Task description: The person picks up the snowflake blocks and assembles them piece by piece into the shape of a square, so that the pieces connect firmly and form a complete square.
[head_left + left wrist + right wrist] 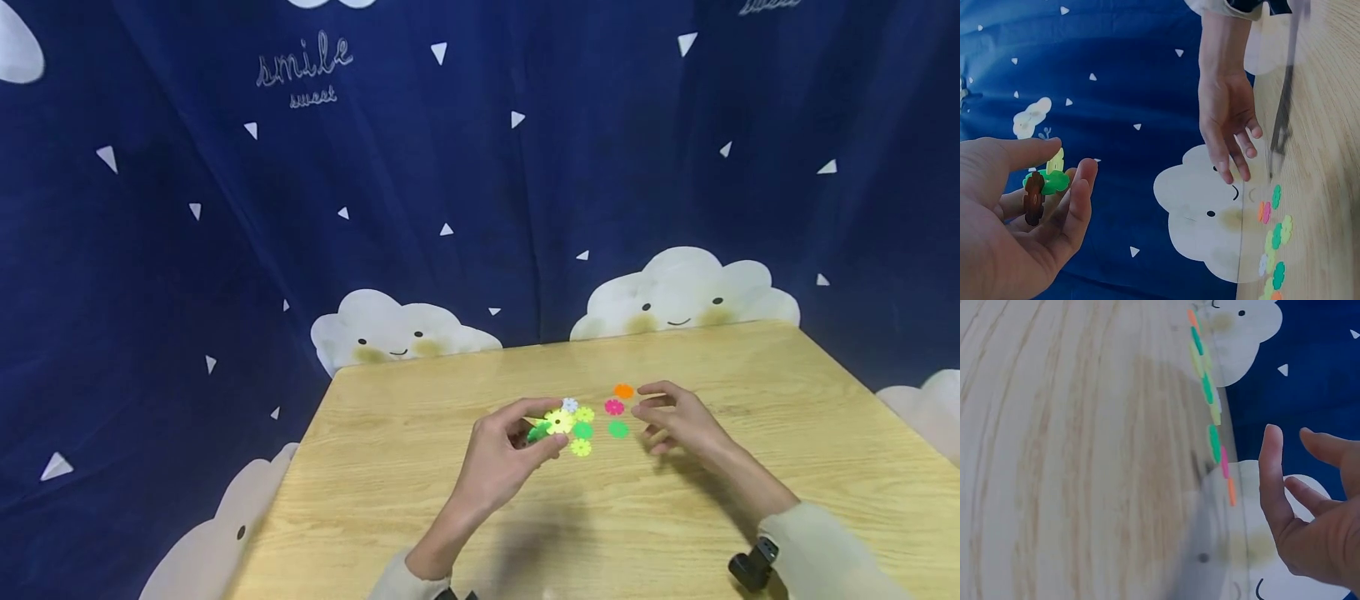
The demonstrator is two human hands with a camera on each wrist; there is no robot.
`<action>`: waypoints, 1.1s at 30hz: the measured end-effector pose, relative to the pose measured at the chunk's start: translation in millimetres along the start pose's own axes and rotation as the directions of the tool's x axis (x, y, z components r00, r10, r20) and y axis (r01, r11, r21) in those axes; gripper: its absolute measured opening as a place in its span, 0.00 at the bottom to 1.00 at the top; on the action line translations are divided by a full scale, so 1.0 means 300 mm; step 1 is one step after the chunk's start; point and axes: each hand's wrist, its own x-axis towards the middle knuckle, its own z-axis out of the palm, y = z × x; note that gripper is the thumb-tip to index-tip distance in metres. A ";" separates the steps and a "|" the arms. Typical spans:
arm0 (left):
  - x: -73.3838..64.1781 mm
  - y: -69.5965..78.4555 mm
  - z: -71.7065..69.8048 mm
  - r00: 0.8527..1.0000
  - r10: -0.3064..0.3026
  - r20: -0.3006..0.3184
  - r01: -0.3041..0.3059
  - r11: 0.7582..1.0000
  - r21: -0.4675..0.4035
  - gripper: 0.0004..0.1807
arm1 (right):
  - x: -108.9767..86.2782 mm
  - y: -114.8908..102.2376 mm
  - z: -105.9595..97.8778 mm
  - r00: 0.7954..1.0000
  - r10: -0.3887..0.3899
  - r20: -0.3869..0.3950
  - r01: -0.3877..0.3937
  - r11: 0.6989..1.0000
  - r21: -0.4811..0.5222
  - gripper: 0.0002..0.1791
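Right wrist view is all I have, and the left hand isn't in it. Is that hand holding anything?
Observer: Yes. The left hand grips a small cluster of plastic-looking pieces.
Operator: Which colours are in its grip?
Observer: A yellow piece, a green piece and a brown piece show; the fingers may hide more.
Operator: On the table I only get thin slivers, edge-on. What outline does the pink piece have?
Observer: From the head view, it has petals round its edge, like a little flower.
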 end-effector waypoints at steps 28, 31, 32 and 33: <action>0.007 -0.009 -0.017 1.000 0.017 -0.019 -0.017 1.000 0.005 0.19 | 0.063 0.054 0.134 0.998 0.047 0.030 -0.044 0.995 -0.088 0.26; 0.006 -0.012 -0.013 1.000 0.013 -0.013 -0.013 1.000 -0.004 0.19 | 0.060 0.059 0.143 1.000 0.019 0.017 -0.017 0.989 -0.148 0.25; 0.006 -0.014 -0.011 1.000 0.015 -0.011 -0.015 1.000 -0.004 0.19 | 0.059 0.060 0.146 1.000 0.012 0.014 -0.010 0.987 -0.163 0.24; 0.006 -0.015 -0.010 1.000 0.017 -0.010 -0.017 1.000 -0.005 0.19 | 0.059 0.063 0.149 1.000 0.005 0.010 -0.003 0.985 -0.175 0.24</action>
